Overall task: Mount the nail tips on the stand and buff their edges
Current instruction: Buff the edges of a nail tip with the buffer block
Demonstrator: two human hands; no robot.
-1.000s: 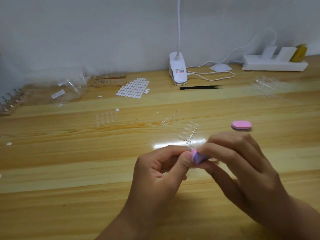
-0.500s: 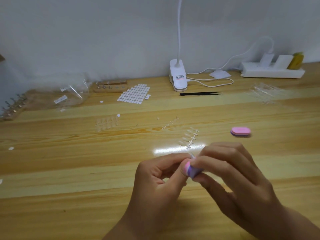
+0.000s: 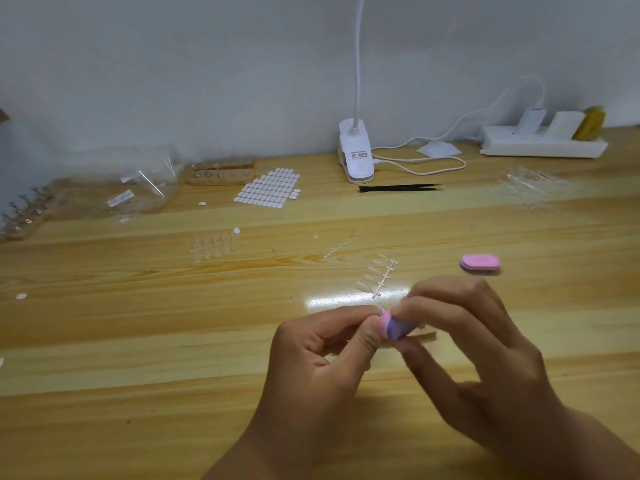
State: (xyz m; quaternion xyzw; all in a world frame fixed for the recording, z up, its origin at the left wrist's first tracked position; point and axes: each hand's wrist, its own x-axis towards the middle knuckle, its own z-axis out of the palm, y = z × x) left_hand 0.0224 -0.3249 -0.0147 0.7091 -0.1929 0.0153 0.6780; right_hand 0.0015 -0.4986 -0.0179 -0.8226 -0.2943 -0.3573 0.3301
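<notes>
right hand [image 3: 485, 358] gripping the buffer block [image 3: 393, 327] has stroked along the nail tip [image 3: 381, 309] pinched by left hand [image 3: 311, 368], near the nail-tip sprue [image 3: 381, 277]: buffing continues.

Soft even light; white glare streak on table [image 3: 104, 427]; edges blurred, wide-angle bowed.

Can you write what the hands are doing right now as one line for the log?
left hand: pinches nail tip | right hand: holds buffer against it | spare buffer: on table | step: buffing
</notes>
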